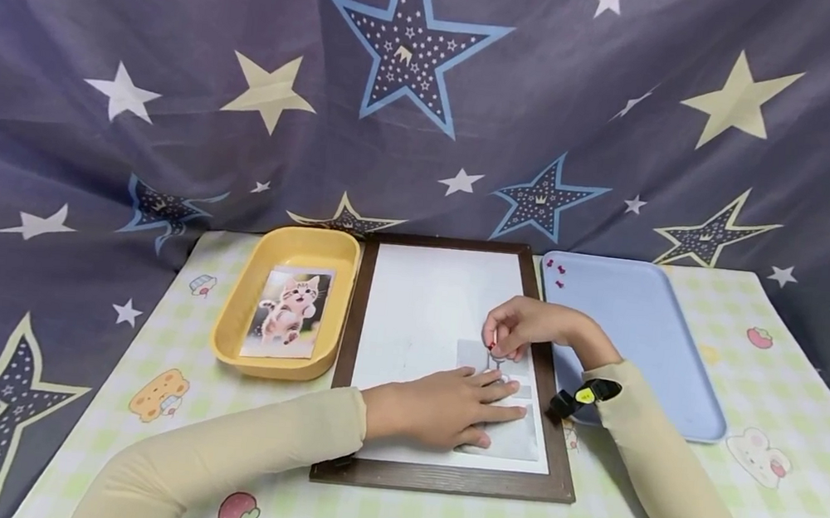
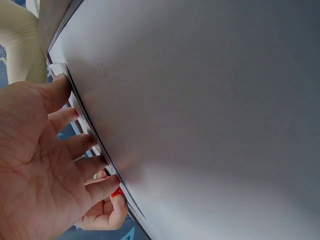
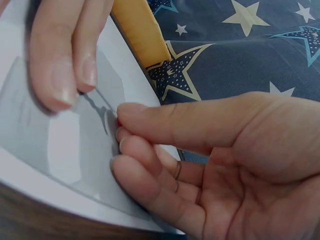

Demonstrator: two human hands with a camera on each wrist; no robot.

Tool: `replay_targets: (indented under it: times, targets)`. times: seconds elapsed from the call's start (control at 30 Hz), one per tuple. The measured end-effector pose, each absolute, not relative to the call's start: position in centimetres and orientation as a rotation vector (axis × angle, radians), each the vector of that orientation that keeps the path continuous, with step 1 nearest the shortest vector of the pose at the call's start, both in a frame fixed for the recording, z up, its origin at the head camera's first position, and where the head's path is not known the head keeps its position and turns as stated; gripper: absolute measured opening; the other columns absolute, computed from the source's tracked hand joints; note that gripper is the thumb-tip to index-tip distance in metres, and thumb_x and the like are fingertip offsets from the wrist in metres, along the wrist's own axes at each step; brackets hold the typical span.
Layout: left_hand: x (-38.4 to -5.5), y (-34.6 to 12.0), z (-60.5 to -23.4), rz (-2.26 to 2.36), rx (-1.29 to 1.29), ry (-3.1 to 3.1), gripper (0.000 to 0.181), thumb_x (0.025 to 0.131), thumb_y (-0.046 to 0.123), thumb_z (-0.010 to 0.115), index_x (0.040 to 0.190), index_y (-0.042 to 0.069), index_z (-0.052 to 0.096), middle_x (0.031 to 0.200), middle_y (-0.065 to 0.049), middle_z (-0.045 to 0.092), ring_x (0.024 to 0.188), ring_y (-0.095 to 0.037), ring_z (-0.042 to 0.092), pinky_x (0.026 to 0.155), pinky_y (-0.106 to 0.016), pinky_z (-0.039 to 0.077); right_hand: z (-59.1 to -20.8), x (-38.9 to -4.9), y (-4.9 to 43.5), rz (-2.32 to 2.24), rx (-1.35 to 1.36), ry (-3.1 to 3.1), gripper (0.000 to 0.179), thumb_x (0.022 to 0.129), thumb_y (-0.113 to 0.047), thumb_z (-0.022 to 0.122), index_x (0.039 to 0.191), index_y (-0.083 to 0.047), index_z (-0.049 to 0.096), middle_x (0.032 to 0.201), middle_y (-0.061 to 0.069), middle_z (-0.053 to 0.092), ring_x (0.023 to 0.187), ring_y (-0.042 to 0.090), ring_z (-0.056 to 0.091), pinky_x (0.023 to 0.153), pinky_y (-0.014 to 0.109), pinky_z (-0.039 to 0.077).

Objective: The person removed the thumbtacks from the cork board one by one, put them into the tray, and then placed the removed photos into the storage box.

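A grey picture print (image 1: 518, 436) lies on the white board (image 1: 427, 293), in the lower right part of its dark brown frame. My left hand (image 1: 438, 407) rests on the print with straight, spread fingers, covering much of it. Close to those fingertips, my right hand (image 1: 524, 328) pinches a red push pin (image 2: 116, 192) near the print's upper part. In the right wrist view, the thumb and fingers of the right hand (image 3: 190, 150) meet at the print's surface and hide the pin. Whether its point is in the board, I cannot tell.
Left of the frame stands a yellow tray (image 1: 228, 324) with a kitten photo (image 1: 290, 314) in it. To the right, a light blue tray (image 1: 647, 340) holds several red push pins (image 1: 561, 270) at its far left corner. A star-patterned curtain (image 1: 547, 138) hangs behind the checked tablecloth (image 1: 300, 515).
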State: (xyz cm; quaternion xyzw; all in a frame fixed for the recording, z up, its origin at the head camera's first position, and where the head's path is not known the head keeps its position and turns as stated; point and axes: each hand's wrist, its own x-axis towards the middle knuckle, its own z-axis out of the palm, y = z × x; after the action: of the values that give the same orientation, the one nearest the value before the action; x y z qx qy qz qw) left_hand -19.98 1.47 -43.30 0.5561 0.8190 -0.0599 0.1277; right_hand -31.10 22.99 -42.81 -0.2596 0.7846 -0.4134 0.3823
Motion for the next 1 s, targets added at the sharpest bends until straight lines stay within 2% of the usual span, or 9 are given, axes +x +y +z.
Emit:
replay_targets:
  times: [1.0]
  targets:
    - [-20.18,1.66,-43.33,-0.188,1.614,2.394,0.06,0.109,0.046,0.038,0.164,0.029,0.021,0.172,-0.003,0.015,0.159,-0.026,0.016,0.125,-0.045,0.03,-42.54,-31.05,23.12,-1.04,-0.665,1.996,0.013,0.092,0.002,0.066,0.104,0.007,0.065,0.071,0.004,0.058,0.064,0.013,0.056,0.062,0.025,0.054]
